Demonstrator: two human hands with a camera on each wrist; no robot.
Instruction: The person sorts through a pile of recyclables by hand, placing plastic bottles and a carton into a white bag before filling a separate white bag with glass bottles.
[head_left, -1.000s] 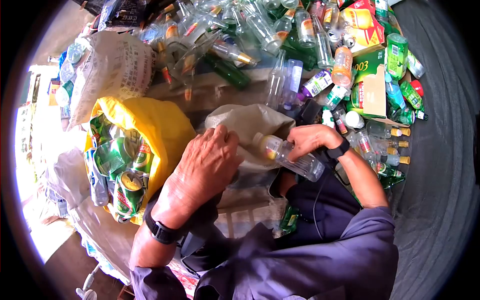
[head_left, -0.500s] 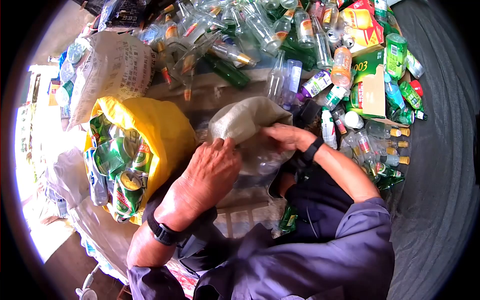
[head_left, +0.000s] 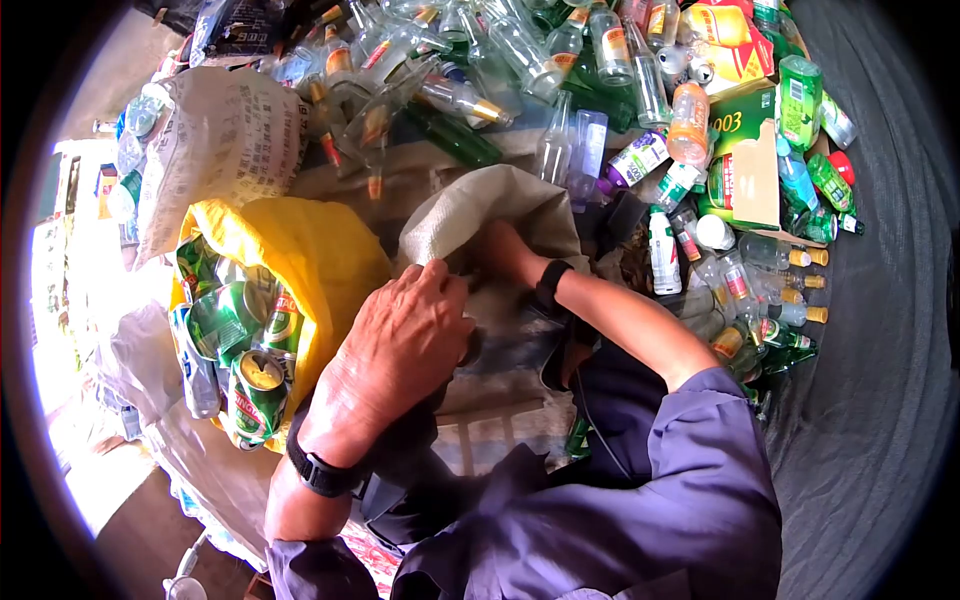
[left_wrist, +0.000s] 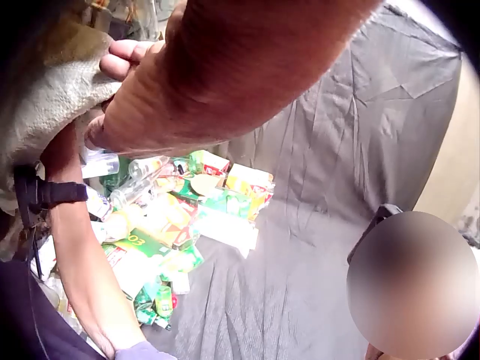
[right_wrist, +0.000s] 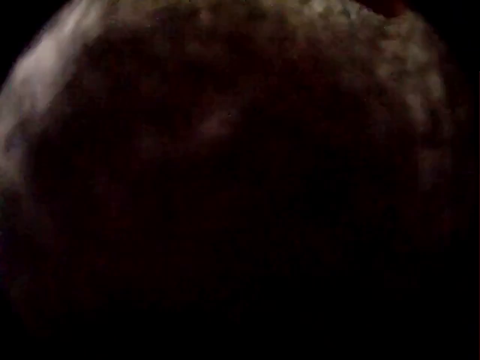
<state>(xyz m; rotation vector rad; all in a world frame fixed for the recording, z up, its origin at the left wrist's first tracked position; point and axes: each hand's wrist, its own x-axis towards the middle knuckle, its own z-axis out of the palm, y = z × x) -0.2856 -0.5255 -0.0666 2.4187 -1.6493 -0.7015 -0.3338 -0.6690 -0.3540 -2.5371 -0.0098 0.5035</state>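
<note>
A pale woven sack [head_left: 450, 215] stands in front of me with its mouth held up. My left hand [head_left: 400, 325] grips the near rim of that sack; in the left wrist view its curled fingertips [left_wrist: 124, 60] pinch the woven cloth [left_wrist: 82, 71]. My right hand [head_left: 505, 255] reaches into the sack up to about the wrist, its fingers hidden inside. The right wrist view is nearly black, with dim woven fabric at its upper edge, so what the right fingers do there does not show.
A yellow sack [head_left: 330, 260] of crushed cans lies left, below a printed white sack [head_left: 225, 140]. Glass bottles [head_left: 480, 60] are piled at the back. At the right are a green carton [head_left: 750, 180], plastic bottles and a dark sheet [head_left: 880, 330].
The clear plastic bottle in my right hand has gone into the sack, out of sight. My right hand has moved left and deeper into the opening, while the left keeps its grip on the rim.
</note>
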